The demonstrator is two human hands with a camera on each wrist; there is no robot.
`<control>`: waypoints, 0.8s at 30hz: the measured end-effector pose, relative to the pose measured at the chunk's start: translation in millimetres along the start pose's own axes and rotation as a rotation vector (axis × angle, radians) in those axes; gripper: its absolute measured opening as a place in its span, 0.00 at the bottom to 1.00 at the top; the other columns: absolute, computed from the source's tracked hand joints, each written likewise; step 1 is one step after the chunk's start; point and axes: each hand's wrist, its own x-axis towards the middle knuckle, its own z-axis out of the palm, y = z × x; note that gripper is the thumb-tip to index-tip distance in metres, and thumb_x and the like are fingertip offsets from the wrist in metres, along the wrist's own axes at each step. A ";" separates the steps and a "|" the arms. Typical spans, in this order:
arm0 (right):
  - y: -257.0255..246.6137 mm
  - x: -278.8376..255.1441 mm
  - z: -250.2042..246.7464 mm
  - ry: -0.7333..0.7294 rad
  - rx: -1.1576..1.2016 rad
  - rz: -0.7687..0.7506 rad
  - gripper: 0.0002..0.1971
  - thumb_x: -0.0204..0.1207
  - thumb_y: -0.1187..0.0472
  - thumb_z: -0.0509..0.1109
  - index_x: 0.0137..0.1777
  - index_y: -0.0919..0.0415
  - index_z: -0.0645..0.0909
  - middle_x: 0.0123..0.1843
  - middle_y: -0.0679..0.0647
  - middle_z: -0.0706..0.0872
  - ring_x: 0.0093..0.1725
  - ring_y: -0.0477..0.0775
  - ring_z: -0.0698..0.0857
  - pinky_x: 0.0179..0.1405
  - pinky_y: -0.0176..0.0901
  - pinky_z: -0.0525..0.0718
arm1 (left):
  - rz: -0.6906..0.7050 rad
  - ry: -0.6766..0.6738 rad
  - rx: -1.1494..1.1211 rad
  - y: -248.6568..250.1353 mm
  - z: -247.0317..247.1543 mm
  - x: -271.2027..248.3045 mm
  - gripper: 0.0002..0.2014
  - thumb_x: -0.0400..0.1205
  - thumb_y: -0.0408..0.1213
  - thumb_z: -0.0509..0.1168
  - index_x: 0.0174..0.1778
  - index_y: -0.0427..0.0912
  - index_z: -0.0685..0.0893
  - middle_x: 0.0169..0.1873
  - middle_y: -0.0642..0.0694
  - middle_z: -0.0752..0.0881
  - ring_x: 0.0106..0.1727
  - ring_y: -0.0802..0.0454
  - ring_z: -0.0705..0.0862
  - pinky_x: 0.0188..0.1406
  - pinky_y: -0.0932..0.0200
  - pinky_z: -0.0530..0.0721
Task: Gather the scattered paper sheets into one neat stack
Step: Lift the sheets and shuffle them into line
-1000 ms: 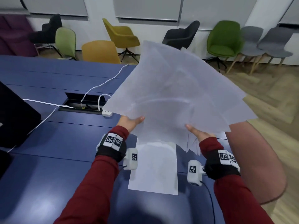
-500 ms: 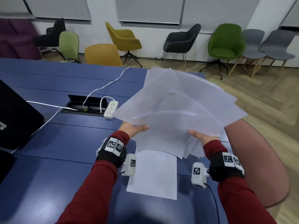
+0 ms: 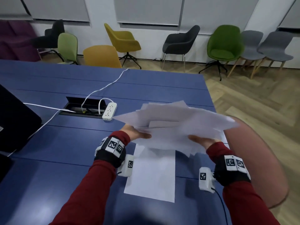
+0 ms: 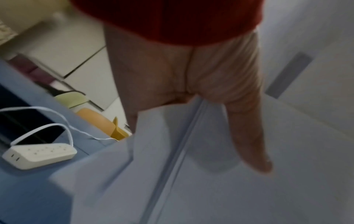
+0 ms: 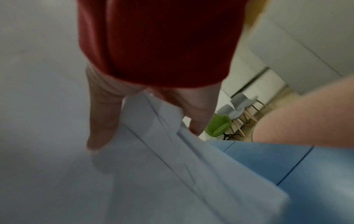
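lowered since before, paper bundle [image 3: 175, 125] in both hands.

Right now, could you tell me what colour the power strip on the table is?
White, with a white cable; the power strip shows best in the head view.
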 end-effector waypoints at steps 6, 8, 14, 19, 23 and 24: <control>3.1 0.7 5.5 0.087 0.070 -0.151 0.19 0.60 0.65 0.83 0.52 0.63 0.84 0.53 0.59 0.87 0.47 0.54 0.83 0.53 0.32 0.86 | -0.044 0.058 0.042 -1.2 12.4 16.2 0.44 0.58 0.50 0.83 0.68 0.39 0.75 0.65 0.51 0.79 0.65 0.51 0.79 0.63 0.64 0.74; -1.4 -1.0 3.7 0.109 0.068 -0.246 0.14 0.62 0.71 0.81 0.40 0.53 0.83 0.44 0.52 0.87 0.43 0.49 0.87 0.53 0.35 0.86 | -0.003 0.072 -0.042 0.0 12.1 17.8 0.36 0.61 0.41 0.83 0.64 0.40 0.78 0.59 0.51 0.81 0.61 0.52 0.81 0.60 0.65 0.74; -1.5 0.8 13.3 0.111 0.060 -0.319 0.18 0.65 0.75 0.78 0.56 0.75 0.83 0.47 0.57 0.86 0.35 0.36 0.87 0.32 0.16 0.81 | -0.009 -0.004 0.154 11.0 13.0 17.0 0.48 0.58 0.53 0.82 0.73 0.39 0.72 0.68 0.46 0.80 0.68 0.46 0.79 0.70 0.57 0.76; 2.0 5.4 7.3 0.159 0.099 -0.315 0.21 0.60 0.70 0.83 0.53 0.68 0.82 0.48 0.57 0.87 0.35 0.38 0.88 0.42 0.27 0.87 | 0.121 0.052 0.057 13.5 17.5 10.2 0.30 0.69 0.34 0.78 0.67 0.35 0.77 0.62 0.42 0.84 0.66 0.44 0.82 0.63 0.61 0.76; 5.2 0.1 3.0 0.108 0.033 -0.310 0.16 0.63 0.76 0.79 0.40 0.54 0.82 0.39 0.50 0.88 0.39 0.45 0.87 0.42 0.30 0.87 | 0.130 0.034 -0.066 4.2 8.6 13.0 0.29 0.64 0.33 0.81 0.61 0.35 0.83 0.59 0.40 0.87 0.61 0.45 0.85 0.66 0.53 0.81; 5.7 -1.5 3.7 0.108 0.036 -0.303 0.18 0.63 0.78 0.77 0.37 0.53 0.82 0.35 0.44 0.88 0.35 0.41 0.87 0.40 0.28 0.86 | 0.112 0.011 -0.034 1.8 9.0 10.6 0.31 0.63 0.37 0.81 0.63 0.36 0.82 0.60 0.41 0.86 0.62 0.46 0.84 0.69 0.51 0.79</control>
